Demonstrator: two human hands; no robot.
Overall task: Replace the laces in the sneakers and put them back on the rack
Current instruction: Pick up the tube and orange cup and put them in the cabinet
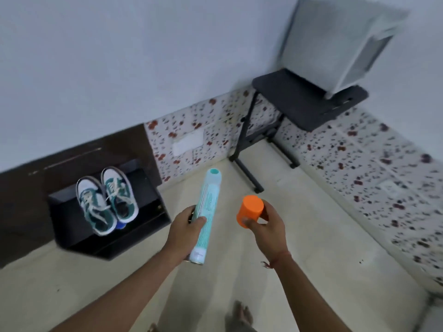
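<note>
One blue object (120, 225) half-hidden under sneakers (107, 200)

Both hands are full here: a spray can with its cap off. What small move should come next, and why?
Probably press the orange plastic cap, pinched in the right hand, back onto the pale green spray can held in the left hand. The green-and-white sneakers already sit laced on the black rack, so both hands only need freeing.

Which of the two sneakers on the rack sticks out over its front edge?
The left sneaker: its heel end hangs past the rack front, while the right sneaker sits further back.
</note>
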